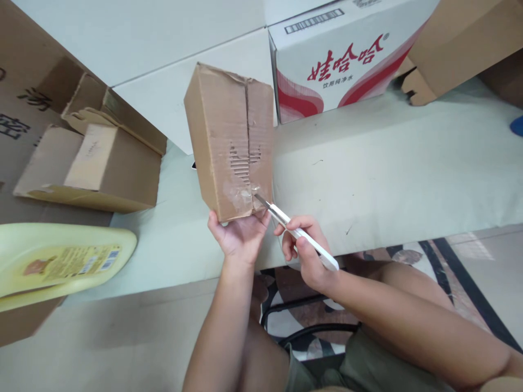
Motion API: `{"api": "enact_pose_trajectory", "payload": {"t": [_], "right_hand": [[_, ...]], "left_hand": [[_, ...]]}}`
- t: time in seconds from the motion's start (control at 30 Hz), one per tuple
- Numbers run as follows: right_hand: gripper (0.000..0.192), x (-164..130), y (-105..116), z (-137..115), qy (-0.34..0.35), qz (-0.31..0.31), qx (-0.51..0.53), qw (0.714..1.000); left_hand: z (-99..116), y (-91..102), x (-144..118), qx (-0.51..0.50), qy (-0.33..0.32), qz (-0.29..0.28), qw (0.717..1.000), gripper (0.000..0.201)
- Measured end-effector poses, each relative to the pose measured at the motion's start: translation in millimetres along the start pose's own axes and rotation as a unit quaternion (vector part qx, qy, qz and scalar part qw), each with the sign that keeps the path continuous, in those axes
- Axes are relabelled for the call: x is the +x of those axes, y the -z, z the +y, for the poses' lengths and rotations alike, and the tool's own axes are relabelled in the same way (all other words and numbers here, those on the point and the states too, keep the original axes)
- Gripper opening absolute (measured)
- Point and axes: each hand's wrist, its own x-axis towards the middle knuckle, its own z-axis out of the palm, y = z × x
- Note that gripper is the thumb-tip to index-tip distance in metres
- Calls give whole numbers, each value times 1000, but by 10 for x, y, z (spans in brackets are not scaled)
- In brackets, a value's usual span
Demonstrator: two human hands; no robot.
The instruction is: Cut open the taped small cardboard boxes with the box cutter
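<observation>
I am propping the cardboard box (231, 141) upright on the worktop (388, 174), left hand (239, 237) cupping its base, right hand (304, 247) fingers clamped on the knife (296, 231). The blade could slip from the taped seam into my left thumb.

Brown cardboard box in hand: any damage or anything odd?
Yes. The small brown cardboard box has its outer paper torn off along the centre seam, baring the corrugation, with crumpled clear tape remnants near the bottom. The white-handled utility knife has its blade tip there.
</observation>
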Motion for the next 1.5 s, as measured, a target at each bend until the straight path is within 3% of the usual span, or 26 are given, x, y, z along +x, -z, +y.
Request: {"api": "enact_pose_trajectory", "payload": {"t": [0.9, 1.5], "right_hand": [[27, -5, 27, 45, -36, -8, -37, 999], [17, -76, -31, 81, -12, -82, -62, 995]], "left_hand": [[6, -39, -16, 6, 1, 24, 1000, 60], [-123, -66, -20, 12, 28, 43, 999, 51]]}}
